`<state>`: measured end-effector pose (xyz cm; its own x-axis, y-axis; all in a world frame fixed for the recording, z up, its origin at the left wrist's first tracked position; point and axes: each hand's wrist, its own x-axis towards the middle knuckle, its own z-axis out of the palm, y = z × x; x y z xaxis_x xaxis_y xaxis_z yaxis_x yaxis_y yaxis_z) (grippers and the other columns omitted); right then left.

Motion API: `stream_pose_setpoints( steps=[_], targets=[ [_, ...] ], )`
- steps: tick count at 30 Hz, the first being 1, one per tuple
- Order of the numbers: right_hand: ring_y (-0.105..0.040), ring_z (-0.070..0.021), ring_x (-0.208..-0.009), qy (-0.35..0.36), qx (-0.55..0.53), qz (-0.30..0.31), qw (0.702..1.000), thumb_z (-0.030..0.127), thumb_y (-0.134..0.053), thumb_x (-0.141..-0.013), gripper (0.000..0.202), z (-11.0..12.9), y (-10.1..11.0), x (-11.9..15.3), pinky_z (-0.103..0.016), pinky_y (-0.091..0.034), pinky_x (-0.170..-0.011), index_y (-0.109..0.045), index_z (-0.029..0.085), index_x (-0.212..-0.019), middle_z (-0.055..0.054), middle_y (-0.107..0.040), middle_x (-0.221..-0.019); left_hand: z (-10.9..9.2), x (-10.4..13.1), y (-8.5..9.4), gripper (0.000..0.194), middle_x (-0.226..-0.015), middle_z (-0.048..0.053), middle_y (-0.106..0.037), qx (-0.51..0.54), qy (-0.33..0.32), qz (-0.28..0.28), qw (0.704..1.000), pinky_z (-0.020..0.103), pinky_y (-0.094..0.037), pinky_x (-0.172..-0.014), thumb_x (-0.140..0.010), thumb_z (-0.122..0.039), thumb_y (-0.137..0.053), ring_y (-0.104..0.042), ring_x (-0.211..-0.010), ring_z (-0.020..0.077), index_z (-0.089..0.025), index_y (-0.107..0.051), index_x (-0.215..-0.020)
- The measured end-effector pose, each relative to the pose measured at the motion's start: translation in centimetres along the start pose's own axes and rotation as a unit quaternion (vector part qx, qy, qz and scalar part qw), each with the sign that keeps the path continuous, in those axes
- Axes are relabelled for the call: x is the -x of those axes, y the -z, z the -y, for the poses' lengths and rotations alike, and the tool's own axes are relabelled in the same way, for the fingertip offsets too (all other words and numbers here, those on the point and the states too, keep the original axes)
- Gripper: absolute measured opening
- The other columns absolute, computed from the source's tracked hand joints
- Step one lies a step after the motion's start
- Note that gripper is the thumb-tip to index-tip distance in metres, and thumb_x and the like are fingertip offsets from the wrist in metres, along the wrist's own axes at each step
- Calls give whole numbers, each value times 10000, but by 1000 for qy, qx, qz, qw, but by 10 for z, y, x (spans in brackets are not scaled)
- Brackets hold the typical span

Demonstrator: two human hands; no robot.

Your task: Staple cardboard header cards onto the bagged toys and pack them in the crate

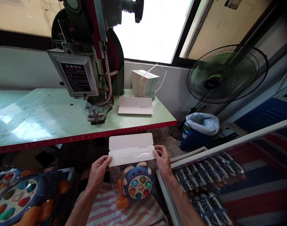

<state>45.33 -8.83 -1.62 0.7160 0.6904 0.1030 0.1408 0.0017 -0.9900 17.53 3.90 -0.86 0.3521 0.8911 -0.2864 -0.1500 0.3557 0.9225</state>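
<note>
Between my hands hangs a clear plastic bag [115,175] holding a round blue toy [140,182] with coloured knobs and an orange toy hammer [122,197]. A folded white header card [131,157] lies along the bag's top, its back flap standing up. My left hand [98,169] pinches the card and bag at the left corner. At the right corner my right hand [163,160] pinches them between thumb and fingers. Beyond them, another creased white card [135,110] rests on the green table beside the foot of a stapling machine [96,113].
The green table [51,119] has a red front edge. A stack of cards [145,83] stands at its back. Bagged toys [18,194] fill a container at left; more packed toys [209,175] lie in a frame at right. A fan [228,73] and a lined bin [199,128] stand beyond.
</note>
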Motion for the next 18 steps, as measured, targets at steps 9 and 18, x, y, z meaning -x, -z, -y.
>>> stream_pose_setpoints(
  steps=[9, 18],
  targets=[
    [-487, -126, -623, -106, -111, 116, 981, 355, -746, -758, 524, 25, 13, -6, -213, -362, -510, -676, 235, -1264, 25, -588, -758, -11, -2, 10, 445, -839, 29, -744, -17, 28, 99, 995, 330, -606, -668, -737, -479, -839, -690, -705, 201, -188, -668, -1027],
    [-433, -99, -508, -159, -152, 130, 967, 324, -734, -699, 122, 22, 17, -3, -200, -274, -429, -693, 213, -726, 24, -613, -665, -6, 5, 5, 514, -838, 34, -740, 5, 6, 75, 997, 276, -579, -615, -742, -463, -834, -691, -680, 190, -190, -697, -1155]
  ],
)
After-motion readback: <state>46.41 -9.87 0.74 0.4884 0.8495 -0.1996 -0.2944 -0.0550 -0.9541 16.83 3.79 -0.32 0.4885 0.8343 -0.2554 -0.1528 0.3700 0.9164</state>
